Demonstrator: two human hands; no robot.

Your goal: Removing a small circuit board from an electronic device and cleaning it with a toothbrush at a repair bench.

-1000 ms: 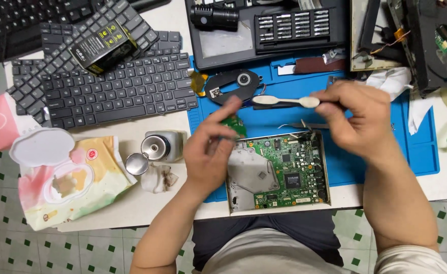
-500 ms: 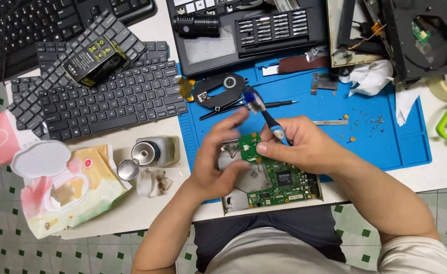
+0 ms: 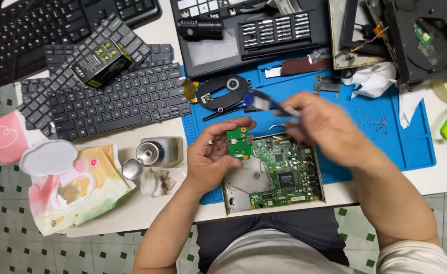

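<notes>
The left hand (image 3: 211,162) pinches a small green board (image 3: 238,143) just above the big circuit board (image 3: 279,172). Right beside it, the blurry right hand (image 3: 325,129) grips a brush (image 3: 264,104). Further left of the left hand sits a metal tin (image 3: 155,151), then keyboards (image 3: 112,99).

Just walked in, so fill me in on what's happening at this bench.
A person is working on electronics over a blue mat. The left hand pinches a small green circuit board above a larger green circuit board in a metal case. The right hand, blurred with motion, holds a thin tool with a blue end. Keyboards lie alongside.
</notes>
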